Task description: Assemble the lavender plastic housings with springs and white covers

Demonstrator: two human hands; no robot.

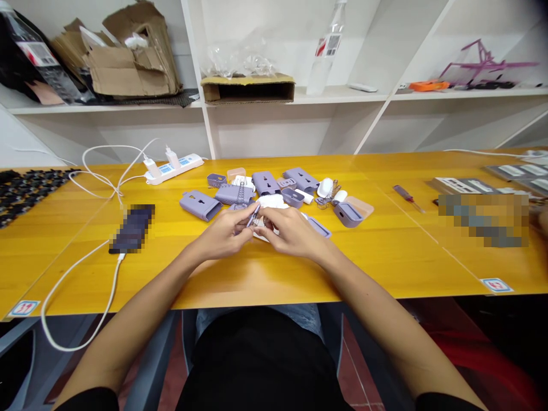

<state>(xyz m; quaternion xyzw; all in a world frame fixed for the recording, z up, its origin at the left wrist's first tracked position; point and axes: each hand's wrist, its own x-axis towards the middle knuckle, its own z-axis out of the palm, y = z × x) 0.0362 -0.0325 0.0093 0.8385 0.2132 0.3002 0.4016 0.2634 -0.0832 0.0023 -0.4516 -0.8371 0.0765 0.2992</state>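
Your left hand [219, 233] and your right hand [291, 233] were close together, just above the yellow wooden worktop [257, 279]. The fingers [245, 216] of your left hand pinched a thin, shiny pin [253, 216]. Your right hand was right beside it, and its fingers curled in toward the pin. You could not tell if that hand held the pin too, or something else.

Under your hands lay a soft white piece [270, 201]. In front of them, many small parts were spread out on the worktop. There were long purple plastic cases [200, 205], and one more purple case [265, 182] and another [301, 179] sat near the back. A small metal spring [241, 193] stood up on a purple block [229, 194]. To the right were a small purple cup [293, 197], a white oval piece [325, 187], and a pale pink tray [358, 206] with a purple case [347, 214] leaning on it.

Farther right lay a screwdriver with a red handle [406, 197]. To the left sat a white power strip [173, 168] with two chargers in it, and a white cable [81, 291] ran over the edge of the worktop.
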